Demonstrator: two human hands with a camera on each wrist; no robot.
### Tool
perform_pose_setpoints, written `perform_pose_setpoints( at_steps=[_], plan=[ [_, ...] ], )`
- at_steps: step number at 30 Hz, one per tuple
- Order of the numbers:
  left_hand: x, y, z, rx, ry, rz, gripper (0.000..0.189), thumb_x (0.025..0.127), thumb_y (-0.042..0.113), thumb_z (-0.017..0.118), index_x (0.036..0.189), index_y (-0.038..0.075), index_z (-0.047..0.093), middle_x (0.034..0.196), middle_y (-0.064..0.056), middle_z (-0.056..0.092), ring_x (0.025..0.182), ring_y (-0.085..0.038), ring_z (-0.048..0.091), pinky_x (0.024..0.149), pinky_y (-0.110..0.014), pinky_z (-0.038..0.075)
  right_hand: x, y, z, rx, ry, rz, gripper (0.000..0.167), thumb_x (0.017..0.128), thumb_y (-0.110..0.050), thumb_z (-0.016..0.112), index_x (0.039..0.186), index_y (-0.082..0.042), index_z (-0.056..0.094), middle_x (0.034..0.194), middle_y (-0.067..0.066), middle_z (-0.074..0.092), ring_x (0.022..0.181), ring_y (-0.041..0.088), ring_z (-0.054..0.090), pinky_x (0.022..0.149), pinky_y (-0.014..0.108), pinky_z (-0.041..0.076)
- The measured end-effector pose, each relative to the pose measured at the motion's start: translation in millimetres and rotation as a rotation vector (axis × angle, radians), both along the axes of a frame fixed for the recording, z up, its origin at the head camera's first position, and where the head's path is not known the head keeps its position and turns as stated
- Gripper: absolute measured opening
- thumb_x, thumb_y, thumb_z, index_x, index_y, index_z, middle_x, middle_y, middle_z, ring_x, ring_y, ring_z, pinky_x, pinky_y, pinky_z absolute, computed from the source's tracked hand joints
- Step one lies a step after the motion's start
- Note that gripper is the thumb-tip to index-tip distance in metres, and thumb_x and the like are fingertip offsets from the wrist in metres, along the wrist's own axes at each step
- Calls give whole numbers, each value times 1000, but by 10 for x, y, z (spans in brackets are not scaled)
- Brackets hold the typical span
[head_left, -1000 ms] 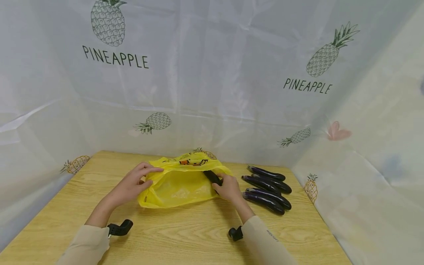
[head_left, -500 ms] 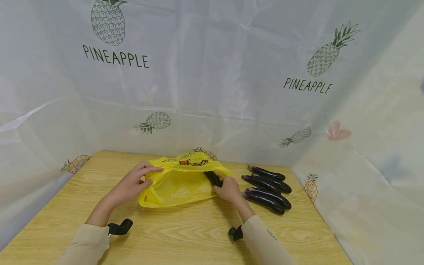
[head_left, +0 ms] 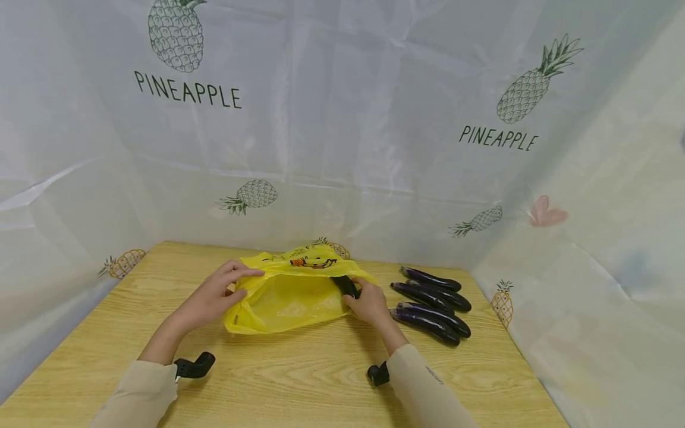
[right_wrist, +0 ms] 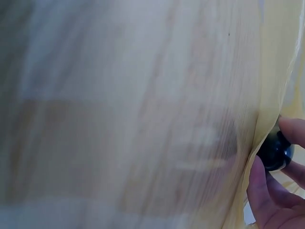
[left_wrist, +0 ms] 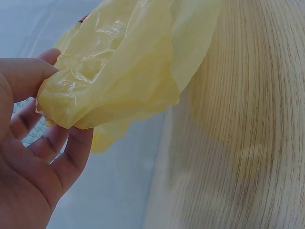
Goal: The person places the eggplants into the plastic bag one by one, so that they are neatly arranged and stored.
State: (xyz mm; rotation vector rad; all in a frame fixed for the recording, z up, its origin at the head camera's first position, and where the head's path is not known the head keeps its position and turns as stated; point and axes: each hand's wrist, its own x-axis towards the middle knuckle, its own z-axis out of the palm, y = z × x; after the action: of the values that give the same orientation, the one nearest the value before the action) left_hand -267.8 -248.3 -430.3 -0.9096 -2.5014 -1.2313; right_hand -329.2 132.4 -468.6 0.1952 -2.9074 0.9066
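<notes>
A yellow plastic bag (head_left: 294, 303) lies on the table with its mouth held apart and facing me. My left hand (head_left: 214, 297) pinches the left edge of that mouth; in the left wrist view the thumb and fingers grip the crumpled film (left_wrist: 124, 71). At the right side of the opening, my right hand (head_left: 371, 303) grips a dark eggplant (head_left: 343, 286) that lies partly inside the bag. The right wrist view shows the eggplant's rounded, glossy end (right_wrist: 275, 151) between thumb and fingers, beside the bag's edge. Its far end is hidden by the bag.
Several loose purple eggplants (head_left: 428, 326) lie grouped on the wooden table (head_left: 299, 380), to the right of the bag and close to my right hand. A pineapple-print sheet (head_left: 342, 131) hangs behind the table and along its sides.
Very little differs. The right forearm has shifted slightly left, while the right hand keeps its grip on the eggplant. The left hand stays on the bag's edge.
</notes>
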Motion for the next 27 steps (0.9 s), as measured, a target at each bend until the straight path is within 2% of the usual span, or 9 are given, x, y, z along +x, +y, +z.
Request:
perform_pose_setpoints(
  at_steps=[8, 17, 20, 25, 27],
  plan=[
    [-1, 20, 8, -12, 5, 0, 46, 104, -2, 64, 148, 14, 63, 126, -6, 55, 85, -14, 47, 66, -29, 43, -8, 1, -4, -7, 8, -16, 58, 99, -31, 77, 148, -6, 61, 118, 18, 73, 101, 35, 69, 87, 54, 57],
    [-1, 59, 0, -31, -5, 18, 46, 103, -4, 65, 146, 12, 64, 124, -6, 55, 88, -15, 46, 68, -30, 43, 0, 23, -22, -26, -11, -25, 61, 99, -33, 78, 149, -3, 59, 139, 23, 65, 122, 44, 63, 99, 58, 54],
    [2, 66, 1, -31, -7, 19, 46, 103, -4, 65, 146, 12, 64, 125, -6, 55, 89, -15, 46, 68, -30, 43, 17, 33, 4, -33, -19, -18, 63, 99, -33, 78, 149, -2, 58, 138, 23, 65, 119, 42, 65, 97, 58, 55],
    [5, 72, 10, -31, 3, 16, 47, 102, -5, 66, 146, 11, 64, 125, -7, 55, 85, -15, 46, 67, -29, 43, 52, 72, 47, -21, -30, 9, 64, 99, -33, 78, 152, -4, 57, 126, 19, 71, 107, 35, 69, 88, 52, 58],
    [3, 71, 12, -30, 5, 17, 47, 102, -5, 66, 146, 10, 64, 125, -8, 55, 84, -15, 46, 67, -29, 43, 85, 96, 84, -27, -34, 32, 64, 99, -32, 78, 152, -5, 56, 124, 19, 71, 108, 35, 70, 87, 51, 59]
  ],
)
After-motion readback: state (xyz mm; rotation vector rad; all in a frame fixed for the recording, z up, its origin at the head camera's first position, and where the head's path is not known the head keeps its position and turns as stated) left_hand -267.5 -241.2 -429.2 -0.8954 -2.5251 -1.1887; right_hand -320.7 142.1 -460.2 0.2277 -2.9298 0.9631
